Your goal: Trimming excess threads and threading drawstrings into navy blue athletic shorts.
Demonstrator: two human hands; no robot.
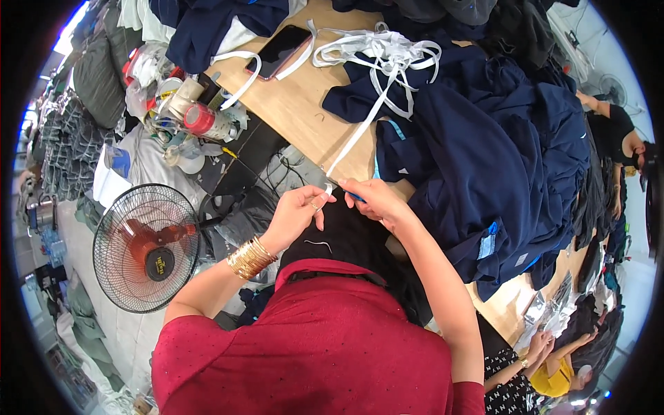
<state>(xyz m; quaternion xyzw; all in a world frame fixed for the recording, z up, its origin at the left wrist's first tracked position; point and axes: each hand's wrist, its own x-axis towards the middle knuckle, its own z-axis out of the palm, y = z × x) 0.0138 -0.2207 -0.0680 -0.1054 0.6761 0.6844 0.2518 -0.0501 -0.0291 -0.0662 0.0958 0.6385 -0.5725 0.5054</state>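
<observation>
Near the table edge, my left hand (297, 213) pinches the end of a narrow white fabric tape (357, 138) between thumb and fingers. Close beside it, my right hand (380, 202) is closed around a small blue-handled tool (356, 197); its working end is too small to make out, though it lies next to the tape. From my hands the tape runs up across the wooden table (290, 114) to a loose tangle of white tape (387, 55). Navy blue garments (484, 138) are heaped to the right of my right hand.
A phone (282, 52) lies on the table at the far left, with tape strips around it. To my left stand a fan (145, 249) and a clutter of cones and a red-and-white roll (200, 121). Co-workers' hands (536, 346) handle things at the lower right.
</observation>
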